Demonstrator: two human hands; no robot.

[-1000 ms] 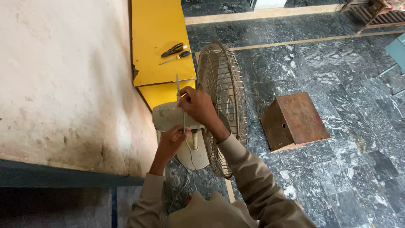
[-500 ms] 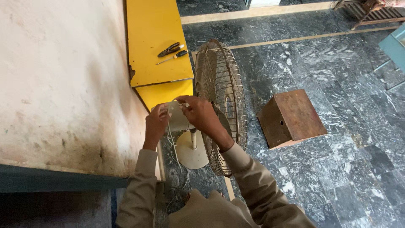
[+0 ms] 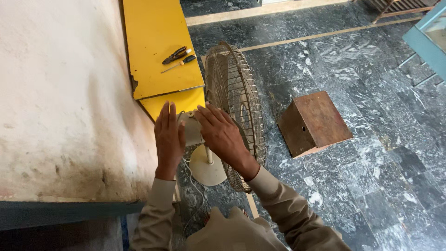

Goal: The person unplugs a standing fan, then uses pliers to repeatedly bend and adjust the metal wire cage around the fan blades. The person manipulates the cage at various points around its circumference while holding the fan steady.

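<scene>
A pedestal fan stands on the floor with its round wire grille [image 3: 238,100] on edge and its cream motor housing [image 3: 190,128] facing the wall. My left hand [image 3: 168,138] lies flat against the housing's left side, fingers straight and together. My right hand [image 3: 222,135] rests over the housing's top and right side with its fingers spread, just behind the grille. Neither hand holds a tool. Below the hands are the fan's round cream base [image 3: 208,166] and a loose cord [image 3: 193,188].
A yellow bench [image 3: 153,42] runs along the stained wall [image 3: 60,102]; pliers [image 3: 174,55] and a screwdriver [image 3: 180,63] lie on it. A brown wooden box [image 3: 315,122] sits on the dark marble floor to the right. A blue frame edge [image 3: 425,39] shows top right.
My left hand rose from below the housing to its left side. My right hand, earlier closed near the housing's top, has opened and spread over it. The view moved closer.
</scene>
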